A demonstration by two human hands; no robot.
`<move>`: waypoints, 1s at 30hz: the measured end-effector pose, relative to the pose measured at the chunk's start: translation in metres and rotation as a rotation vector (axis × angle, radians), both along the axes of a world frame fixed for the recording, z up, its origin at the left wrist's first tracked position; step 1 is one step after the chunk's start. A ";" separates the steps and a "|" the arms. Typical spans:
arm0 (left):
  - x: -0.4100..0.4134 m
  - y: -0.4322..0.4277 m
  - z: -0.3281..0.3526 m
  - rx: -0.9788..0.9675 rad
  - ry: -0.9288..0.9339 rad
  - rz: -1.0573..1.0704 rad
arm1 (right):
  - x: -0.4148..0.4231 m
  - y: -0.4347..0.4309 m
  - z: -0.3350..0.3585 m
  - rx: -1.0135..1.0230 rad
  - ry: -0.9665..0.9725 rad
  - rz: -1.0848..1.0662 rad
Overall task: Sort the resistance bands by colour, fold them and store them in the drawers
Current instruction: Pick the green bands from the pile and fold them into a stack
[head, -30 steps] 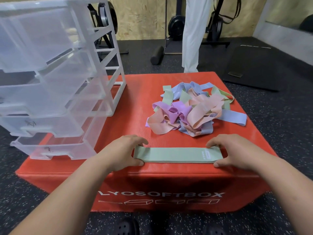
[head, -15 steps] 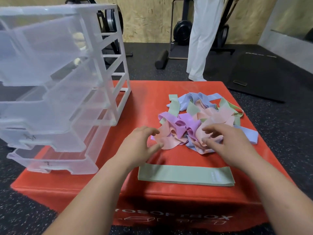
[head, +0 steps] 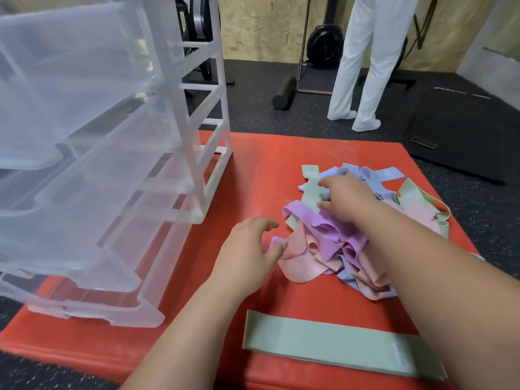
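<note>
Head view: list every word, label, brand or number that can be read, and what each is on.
No text is readable in this frame.
Pale tag on the flat green band: blurred, unreadable.
Dark mark on the bottom drawer: too small to read.

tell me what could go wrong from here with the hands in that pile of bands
The right hand reaches for a green band that runs under a purple band in the pile; pulling it may drag the tangle along. The flat green band lies at the red box's front edge, partly under the right forearm, which might brush it off.
</note>
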State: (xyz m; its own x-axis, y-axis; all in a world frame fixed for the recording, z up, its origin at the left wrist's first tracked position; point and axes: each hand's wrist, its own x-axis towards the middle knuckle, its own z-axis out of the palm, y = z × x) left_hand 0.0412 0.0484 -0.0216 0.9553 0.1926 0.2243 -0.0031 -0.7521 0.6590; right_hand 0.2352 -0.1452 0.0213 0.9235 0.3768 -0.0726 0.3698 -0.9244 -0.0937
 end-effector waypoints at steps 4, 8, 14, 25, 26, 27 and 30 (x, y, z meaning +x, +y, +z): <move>0.004 0.007 -0.004 -0.013 0.011 0.018 | 0.025 0.021 -0.012 -0.134 -0.095 0.118; 0.007 0.009 -0.005 -0.017 0.022 0.023 | 0.037 0.034 -0.017 -0.354 -0.162 0.149; 0.005 0.007 0.001 -0.022 0.022 0.012 | 0.036 0.022 0.000 -0.268 -0.274 0.063; -0.010 -0.007 0.029 -0.070 -0.085 -0.038 | -0.033 -0.039 0.098 0.309 -0.333 -0.032; -0.012 -0.010 0.032 -0.077 -0.100 -0.053 | -0.048 -0.044 0.103 0.363 -0.293 -0.025; -0.015 -0.013 0.034 -0.083 -0.114 -0.072 | -0.065 -0.050 0.104 0.425 -0.254 -0.017; -0.024 -0.025 0.038 -0.105 -0.153 -0.139 | -0.116 -0.066 0.086 0.643 -0.150 -0.031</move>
